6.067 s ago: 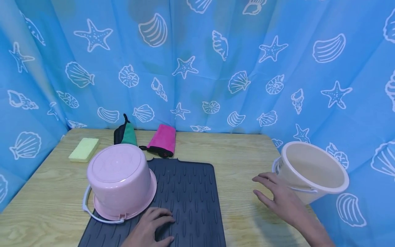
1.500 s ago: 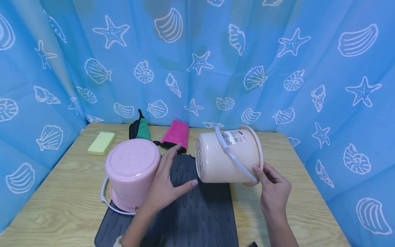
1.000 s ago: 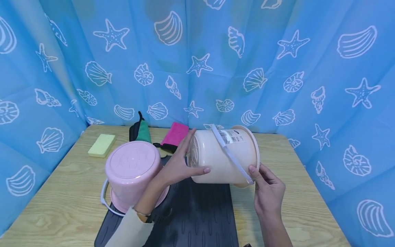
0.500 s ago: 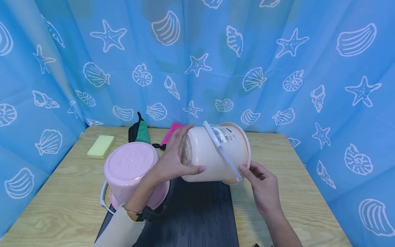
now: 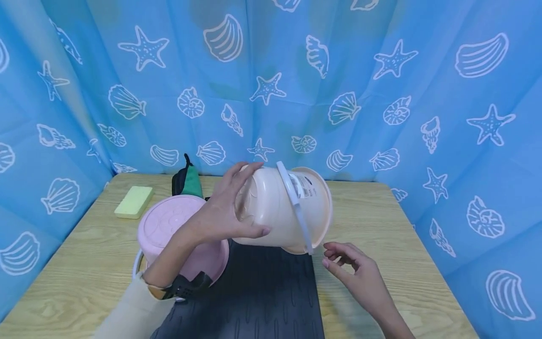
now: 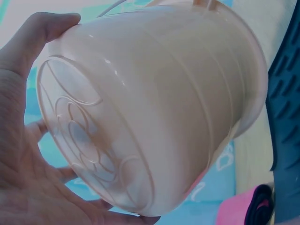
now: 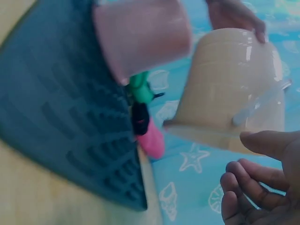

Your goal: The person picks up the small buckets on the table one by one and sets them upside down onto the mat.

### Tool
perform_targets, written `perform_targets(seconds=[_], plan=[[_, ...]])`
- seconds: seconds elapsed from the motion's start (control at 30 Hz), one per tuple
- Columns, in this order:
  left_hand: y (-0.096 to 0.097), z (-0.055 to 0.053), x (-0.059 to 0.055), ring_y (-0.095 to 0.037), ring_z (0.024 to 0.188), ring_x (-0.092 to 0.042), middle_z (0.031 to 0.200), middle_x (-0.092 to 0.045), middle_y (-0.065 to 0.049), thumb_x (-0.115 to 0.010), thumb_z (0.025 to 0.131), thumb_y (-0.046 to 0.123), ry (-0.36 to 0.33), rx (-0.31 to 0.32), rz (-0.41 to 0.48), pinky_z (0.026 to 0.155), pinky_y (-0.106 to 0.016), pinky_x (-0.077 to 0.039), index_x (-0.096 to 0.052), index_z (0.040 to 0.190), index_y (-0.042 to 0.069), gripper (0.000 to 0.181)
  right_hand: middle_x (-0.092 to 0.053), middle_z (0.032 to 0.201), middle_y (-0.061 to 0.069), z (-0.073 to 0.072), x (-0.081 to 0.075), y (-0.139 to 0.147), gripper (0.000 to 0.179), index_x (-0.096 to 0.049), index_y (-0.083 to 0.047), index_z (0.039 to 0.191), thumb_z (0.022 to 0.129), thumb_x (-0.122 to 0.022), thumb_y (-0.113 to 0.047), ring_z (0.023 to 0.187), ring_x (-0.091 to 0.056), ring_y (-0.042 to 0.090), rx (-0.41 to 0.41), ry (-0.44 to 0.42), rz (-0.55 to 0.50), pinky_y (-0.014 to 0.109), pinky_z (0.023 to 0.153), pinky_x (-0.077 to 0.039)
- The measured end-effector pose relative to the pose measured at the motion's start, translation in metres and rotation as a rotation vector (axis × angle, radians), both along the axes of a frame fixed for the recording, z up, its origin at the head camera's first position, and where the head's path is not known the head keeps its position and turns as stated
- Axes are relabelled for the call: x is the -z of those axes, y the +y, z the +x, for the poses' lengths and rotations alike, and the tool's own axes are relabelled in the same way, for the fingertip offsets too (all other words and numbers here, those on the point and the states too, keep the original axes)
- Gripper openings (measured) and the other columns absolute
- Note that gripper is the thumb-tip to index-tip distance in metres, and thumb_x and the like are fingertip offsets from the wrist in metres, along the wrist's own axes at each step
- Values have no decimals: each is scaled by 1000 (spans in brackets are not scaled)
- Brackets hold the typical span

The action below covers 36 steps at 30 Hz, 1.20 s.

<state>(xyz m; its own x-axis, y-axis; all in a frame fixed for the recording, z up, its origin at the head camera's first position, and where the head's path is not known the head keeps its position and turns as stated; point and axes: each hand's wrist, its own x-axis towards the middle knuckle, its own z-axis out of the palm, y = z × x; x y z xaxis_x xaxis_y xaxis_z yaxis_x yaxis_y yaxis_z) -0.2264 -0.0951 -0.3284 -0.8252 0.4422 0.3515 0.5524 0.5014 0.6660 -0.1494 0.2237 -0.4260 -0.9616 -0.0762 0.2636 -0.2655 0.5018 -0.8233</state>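
A cream bucket (image 5: pixel 275 207) hangs on its side over the black mat (image 5: pixel 262 306), its mouth turned right and its bail handle across its side. My left hand (image 5: pixel 222 212) grips it by the base end; in the left wrist view the thumb lies on the bucket's wall and the fingers spread round the moulded bottom. Just off the rim, my right hand (image 5: pixel 357 275) holds nothing, its fingers loosely bent. Behind my left forearm stands a pink bucket (image 5: pixel 169 219), upside down on the mat and partly hidden.
A yellow sponge (image 5: pixel 133 202) lies at the table's far left. Near the back edge sits a green and black cloth (image 5: pixel 191 181); a pink cloth (image 7: pixel 152 140) shows in the right wrist view. Blue curtain (image 5: pixel 271 127) surrounds the table (image 5: pixel 381 226).
The cream bucket was at the far right, then came over the mat in my right hand. My left hand has taken its base, the bucket has shifted left, and my right hand has let go.
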Motion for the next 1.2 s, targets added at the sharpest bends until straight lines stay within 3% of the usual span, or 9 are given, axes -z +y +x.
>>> perform_targets(seconds=[0.17,0.27,0.4,0.5,0.6,0.87,1.03,1.2], plan=[[-6,3,-7,-33,143,-20,162,-14,-1,-82,65,59,33,0,-83,96,-64,-44,-22,156,45,109,-66,102,-16,12,12,0,30,-71,-25,116,87,-79,-20,91,-62,5,-68,73,223,30,76,-55],[-8,6,-8,-34,144,-18,163,-13,-1,-80,65,61,37,1,-122,96,-66,-42,-23,156,45,109,-65,106,-12,19,19,-3,28,-71,-20,117,89,-77,-20,92,-63,8,-212,84,319,30,74,-56],[-10,7,-8,-37,143,-19,163,-14,-1,-79,65,63,51,16,-181,95,-69,-40,-23,157,44,109,-64,111,-4,25,28,-8,31,-70,-11,118,94,-72,-29,96,-62,13,-405,-11,411,32,78,-56],[-12,8,-9,-40,142,-21,162,-15,-2,-78,66,65,58,26,-227,94,-70,-41,-22,157,43,109,-62,115,-3,26,37,-11,36,-70,-10,120,93,-71,-35,101,-60,12,-482,-50,483,31,82,-55],[-12,9,-11,-43,142,-21,163,-14,-2,-78,66,66,44,25,-262,92,-71,-41,-21,157,44,110,-62,115,-4,26,47,-12,36,-71,-11,119,93,-72,-35,100,-58,10,-544,2,519,30,81,-54],[-5,7,-13,-43,139,-22,161,-18,-5,-79,65,66,63,41,-355,90,-65,-45,-23,158,42,111,-59,113,-2,27,72,-9,28,-72,-10,116,93,-73,-27,96,-55,10,-619,234,536,27,77,-52],[3,3,-8,-45,140,-23,160,-21,-11,-78,66,65,74,58,-414,95,-64,-43,-24,159,37,112,-57,114,-2,27,74,-9,28,-71,-10,116,94,-72,-28,97,-53,9,-620,241,529,26,77,-52],[7,1,-2,-48,140,-24,163,-18,-12,-77,66,67,52,53,-495,92,-65,-45,-22,159,39,112,-57,113,-3,26,76,-11,27,-72,-10,115,93,-74,-26,96,-53,8,-622,271,502,25,76,-51]])
